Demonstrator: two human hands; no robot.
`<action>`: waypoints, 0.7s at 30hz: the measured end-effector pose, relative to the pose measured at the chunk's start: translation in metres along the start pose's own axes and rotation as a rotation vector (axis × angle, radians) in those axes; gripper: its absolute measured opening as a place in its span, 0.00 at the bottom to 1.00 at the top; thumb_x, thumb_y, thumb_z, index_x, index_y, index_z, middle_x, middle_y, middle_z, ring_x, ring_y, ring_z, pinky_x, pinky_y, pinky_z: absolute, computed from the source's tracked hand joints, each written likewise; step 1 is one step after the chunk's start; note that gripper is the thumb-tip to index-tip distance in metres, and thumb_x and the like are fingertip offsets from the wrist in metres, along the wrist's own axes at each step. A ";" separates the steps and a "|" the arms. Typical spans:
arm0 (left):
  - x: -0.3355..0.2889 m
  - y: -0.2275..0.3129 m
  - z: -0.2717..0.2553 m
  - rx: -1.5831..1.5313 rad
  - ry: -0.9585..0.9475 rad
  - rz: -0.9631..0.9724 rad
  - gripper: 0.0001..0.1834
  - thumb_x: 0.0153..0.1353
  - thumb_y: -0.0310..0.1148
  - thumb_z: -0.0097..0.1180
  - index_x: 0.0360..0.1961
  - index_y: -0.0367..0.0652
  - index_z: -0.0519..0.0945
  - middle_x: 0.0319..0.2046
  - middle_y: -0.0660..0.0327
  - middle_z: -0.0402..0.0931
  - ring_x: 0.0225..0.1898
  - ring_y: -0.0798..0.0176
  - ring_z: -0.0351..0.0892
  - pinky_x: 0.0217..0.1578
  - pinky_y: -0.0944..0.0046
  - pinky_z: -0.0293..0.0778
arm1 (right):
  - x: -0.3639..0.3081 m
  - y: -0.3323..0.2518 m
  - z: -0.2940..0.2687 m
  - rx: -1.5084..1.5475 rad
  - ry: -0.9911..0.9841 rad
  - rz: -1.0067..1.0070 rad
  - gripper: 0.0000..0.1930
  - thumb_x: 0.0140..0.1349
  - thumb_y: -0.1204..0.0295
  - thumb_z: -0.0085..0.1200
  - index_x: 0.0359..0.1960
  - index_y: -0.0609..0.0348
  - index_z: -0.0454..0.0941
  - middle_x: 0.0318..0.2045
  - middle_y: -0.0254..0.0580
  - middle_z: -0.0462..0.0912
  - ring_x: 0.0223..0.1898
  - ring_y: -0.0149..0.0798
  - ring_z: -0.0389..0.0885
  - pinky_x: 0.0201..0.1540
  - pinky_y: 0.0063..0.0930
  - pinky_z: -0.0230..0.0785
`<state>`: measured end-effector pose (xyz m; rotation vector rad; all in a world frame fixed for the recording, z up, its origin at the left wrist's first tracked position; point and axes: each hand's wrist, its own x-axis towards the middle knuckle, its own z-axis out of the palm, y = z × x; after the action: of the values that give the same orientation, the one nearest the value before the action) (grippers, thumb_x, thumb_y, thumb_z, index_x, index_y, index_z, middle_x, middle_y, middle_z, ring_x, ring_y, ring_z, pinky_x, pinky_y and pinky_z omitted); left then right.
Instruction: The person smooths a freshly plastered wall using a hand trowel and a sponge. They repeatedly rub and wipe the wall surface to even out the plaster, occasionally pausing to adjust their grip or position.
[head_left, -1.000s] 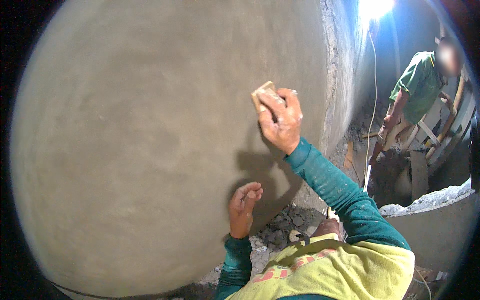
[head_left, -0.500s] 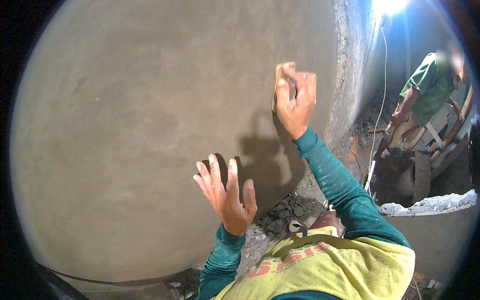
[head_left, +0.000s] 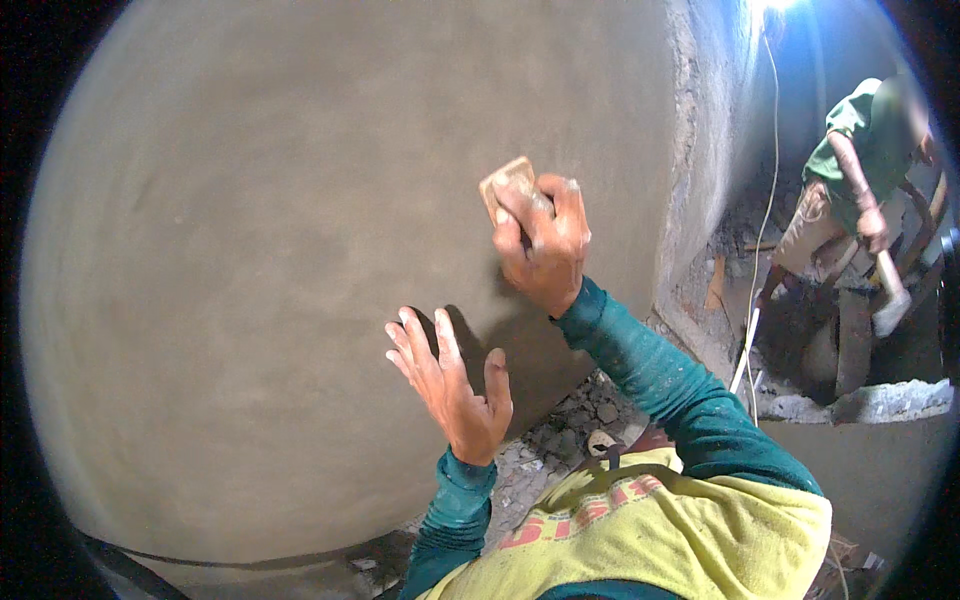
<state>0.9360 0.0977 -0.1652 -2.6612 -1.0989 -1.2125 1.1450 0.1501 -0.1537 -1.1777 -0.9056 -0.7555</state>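
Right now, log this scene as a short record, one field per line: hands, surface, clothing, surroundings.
Right hand: closed around a small tan block, held up at the wall
Left hand: open, fingers spread, nothing held; contact with the wall unclear
Surface: broad grey-brown wall
Clothing: green sleeves, yellow top
Ground: rubble near the wall's foot
Right background: co-worker in green, holding a handled tool; pale cable hanging nearby
Light: bright glare at upper right

Downward fisheye view from head
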 end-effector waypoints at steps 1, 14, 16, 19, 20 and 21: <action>-0.001 -0.002 0.004 0.001 0.013 -0.002 0.41 0.67 0.40 0.63 0.78 0.37 0.63 0.81 0.34 0.46 0.82 0.23 0.38 0.75 0.22 0.34 | -0.003 0.004 -0.004 -0.006 -0.022 0.001 0.17 0.56 0.80 0.63 0.48 0.54 0.88 0.41 0.52 0.78 0.39 0.50 0.80 0.41 0.42 0.77; 0.015 -0.007 0.001 0.009 -0.012 -0.041 0.43 0.67 0.43 0.62 0.77 0.32 0.63 0.81 0.33 0.46 0.82 0.23 0.37 0.76 0.22 0.34 | 0.034 0.038 0.005 0.081 0.069 0.113 0.16 0.56 0.76 0.63 0.47 0.56 0.87 0.44 0.50 0.79 0.45 0.51 0.81 0.45 0.45 0.78; 0.013 -0.009 0.003 0.027 -0.007 -0.031 0.43 0.68 0.44 0.62 0.77 0.32 0.63 0.81 0.34 0.47 0.82 0.23 0.37 0.76 0.23 0.35 | -0.006 0.026 0.006 -0.035 0.007 0.136 0.18 0.58 0.73 0.63 0.52 0.53 0.87 0.45 0.52 0.80 0.45 0.53 0.81 0.45 0.48 0.79; 0.011 -0.008 0.002 0.040 0.016 -0.042 0.43 0.68 0.45 0.62 0.77 0.32 0.64 0.81 0.35 0.47 0.82 0.24 0.38 0.76 0.23 0.35 | 0.004 0.002 0.008 -0.015 -0.023 0.086 0.17 0.58 0.76 0.62 0.51 0.55 0.87 0.44 0.52 0.79 0.45 0.52 0.81 0.46 0.44 0.78; 0.008 -0.008 -0.001 0.048 0.021 -0.059 0.43 0.68 0.45 0.62 0.77 0.33 0.64 0.81 0.35 0.47 0.82 0.24 0.38 0.76 0.23 0.35 | 0.012 -0.006 0.006 0.027 -0.031 0.061 0.16 0.57 0.78 0.62 0.48 0.56 0.87 0.42 0.51 0.79 0.44 0.51 0.81 0.46 0.42 0.77; 0.009 -0.007 -0.003 0.050 0.035 -0.046 0.43 0.69 0.46 0.62 0.77 0.33 0.64 0.81 0.35 0.47 0.82 0.25 0.38 0.76 0.23 0.35 | 0.025 0.002 0.004 0.019 -0.033 0.016 0.16 0.58 0.76 0.62 0.49 0.56 0.87 0.42 0.51 0.79 0.44 0.53 0.81 0.47 0.43 0.76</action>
<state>0.9339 0.1076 -0.1595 -2.5818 -1.1748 -1.2178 1.1573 0.1536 -0.1319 -1.1822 -0.9276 -0.7147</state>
